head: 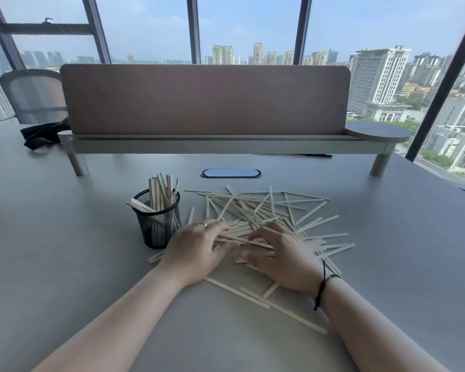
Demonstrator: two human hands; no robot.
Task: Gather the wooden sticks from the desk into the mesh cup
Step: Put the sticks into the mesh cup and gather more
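Partly hidden: loose wooden sticks [269, 210] on tabletop [65, 237], too overlapped to count. Left hand [196, 251], right hand [282, 259] flat on pile, fingers spread, gripping nothing. One mesh cup [157, 224] just left, sticks inside uncountable.

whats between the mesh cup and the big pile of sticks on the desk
In the head view, one lone stick lies on bare grey desk between the mesh cup and the pile; nearer, the left hand fills that gap.
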